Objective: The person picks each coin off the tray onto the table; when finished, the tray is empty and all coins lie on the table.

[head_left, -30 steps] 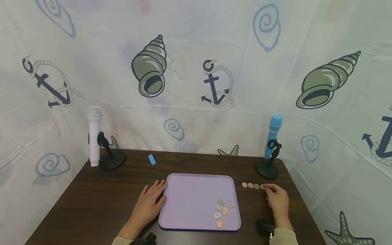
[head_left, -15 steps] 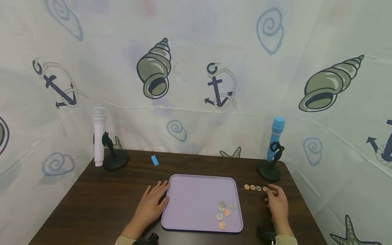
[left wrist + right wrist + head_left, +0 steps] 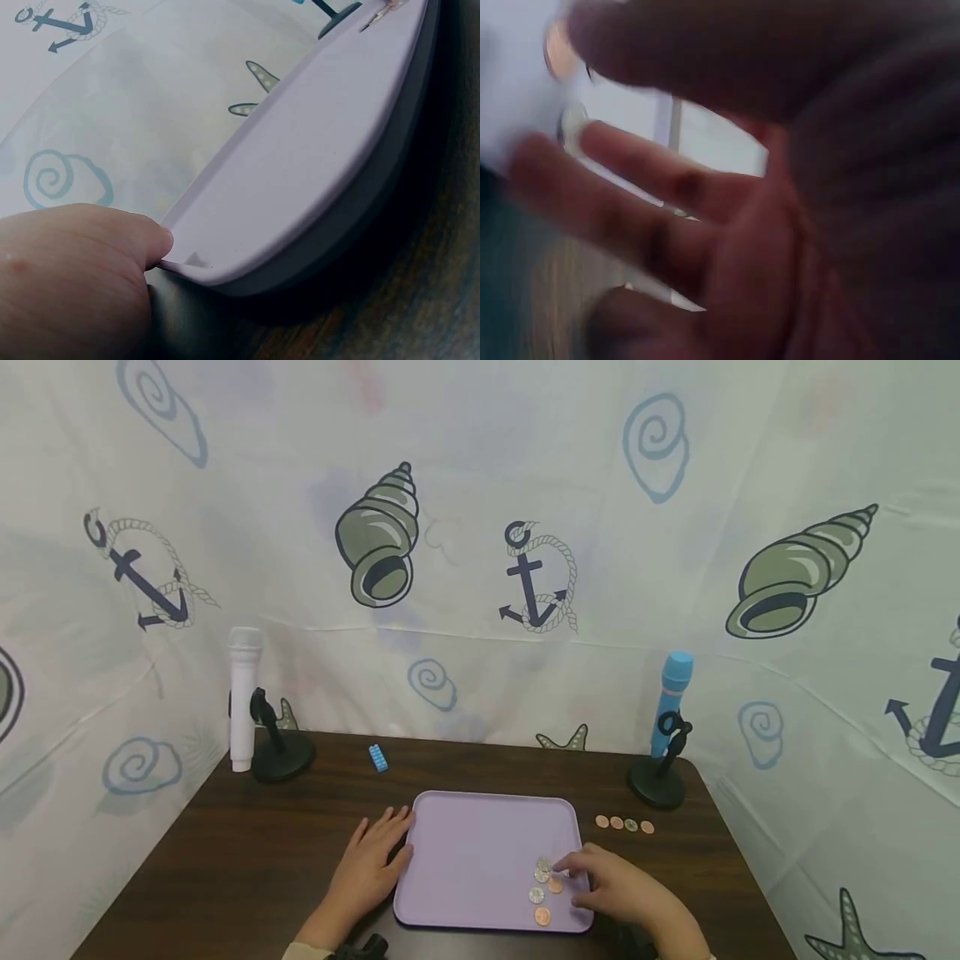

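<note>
A shallow lilac tray (image 3: 472, 852) lies on the table, with several silver and copper-coloured coins on its right side, among them a silver coin (image 3: 536, 895) and a copper coin (image 3: 542, 916). My right hand (image 3: 626, 889) reaches over the tray's right rim, thumb and fingers apart near the coins; it partly hides one silver coin. In the right wrist view a blurred copper coin (image 3: 559, 49) shows by the thumb. My left hand (image 3: 367, 868) lies at the tray's left edge with fingers extended, its thumb (image 3: 157, 238) touching the rim.
A row of coins, with a copper one (image 3: 602, 821) at its left end, lies right of the tray. Behind stand a white microphone (image 3: 243, 702) and a blue microphone (image 3: 671, 702) with black stands. A blue toy brick (image 3: 378, 757) lies near the back edge.
My right hand has left the last copper coin of the row on the table and moved left over the tray's coins. The left hand stays put.
</note>
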The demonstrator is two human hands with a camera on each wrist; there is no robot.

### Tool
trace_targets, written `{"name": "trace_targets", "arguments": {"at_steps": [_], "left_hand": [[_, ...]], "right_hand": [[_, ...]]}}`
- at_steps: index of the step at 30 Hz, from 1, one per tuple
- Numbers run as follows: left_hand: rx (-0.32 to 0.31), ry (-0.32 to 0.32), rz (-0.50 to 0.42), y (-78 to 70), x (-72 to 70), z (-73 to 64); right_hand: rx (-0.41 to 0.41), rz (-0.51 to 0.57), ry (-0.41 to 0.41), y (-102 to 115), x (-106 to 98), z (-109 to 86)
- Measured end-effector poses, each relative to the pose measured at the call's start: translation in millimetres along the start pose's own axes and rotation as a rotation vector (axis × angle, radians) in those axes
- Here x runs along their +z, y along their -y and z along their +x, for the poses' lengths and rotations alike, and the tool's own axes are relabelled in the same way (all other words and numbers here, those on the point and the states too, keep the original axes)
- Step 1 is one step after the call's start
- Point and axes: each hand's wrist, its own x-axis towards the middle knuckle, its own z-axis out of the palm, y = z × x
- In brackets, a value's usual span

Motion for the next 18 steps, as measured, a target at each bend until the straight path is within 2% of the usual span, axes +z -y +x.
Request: {"name": "trace_targets", "arguments": {"at_steps": [2,5,8,13,18], "left_hand": [[-0.001,-0.001,-0.004,1.0,1.4,0.2],[-0.003,-0.005,-0.009,2.4,2.5,-0.1],[-0.007,-0.01,-0.008,3.1,2.5,-2.0],[-0.006,-0.013,-0.006,2.5,2.4,-4.2],[0.0,-0.029,-0.014,1.5,3.0,-3.7]], "right_hand": [[0.007,-0.058,0.002,6.0,3.8,3.1],[0.015,-0.19,-0.085,7.7,10.8,11.5],[0.024,-0.268,-0.146,5.8,18.6,19.1],[0.055,-0.254,-0.165,4.0,27.9,23.3],[0.033,-0.218,-0.188,-0.2,28.8,22.6]]}}
